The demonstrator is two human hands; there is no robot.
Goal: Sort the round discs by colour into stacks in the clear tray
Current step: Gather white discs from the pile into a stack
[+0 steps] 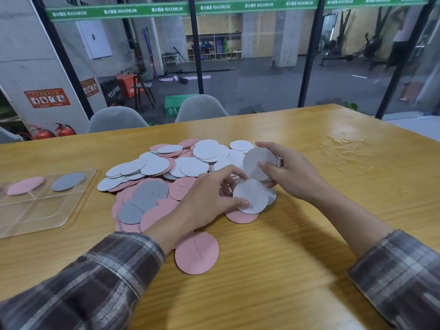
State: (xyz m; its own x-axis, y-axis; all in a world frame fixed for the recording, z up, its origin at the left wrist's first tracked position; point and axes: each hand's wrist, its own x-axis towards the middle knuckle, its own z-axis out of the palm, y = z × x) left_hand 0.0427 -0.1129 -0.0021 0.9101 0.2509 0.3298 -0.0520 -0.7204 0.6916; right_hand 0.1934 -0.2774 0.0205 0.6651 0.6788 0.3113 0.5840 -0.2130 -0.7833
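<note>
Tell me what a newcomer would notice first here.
The big loose pile of pink, white and grey discs in the middle of the table draws the eye first. At its right edge the right hand holds a small stack of white discs, while the left hand pinches another white disc just below it. Far left, the clear tray holds a pink disc and a grey disc in its far compartments.

1. The heap of discs point(166, 177) mixes white, pink and mid-grey.
2. The clear tray point(35, 217) holds one pink disc point(25, 185) and one grey disc point(67, 181).
3. The left hand point(209, 201) pinches a white disc point(252, 195); the right hand point(290, 175) grips a pale grey-white stack point(259, 165).
4. The table point(285, 258) is honey-yellow with fine wood grain.
5. Both sleeves point(102, 277) are dark grey-brown plaid with pale lines.
</note>
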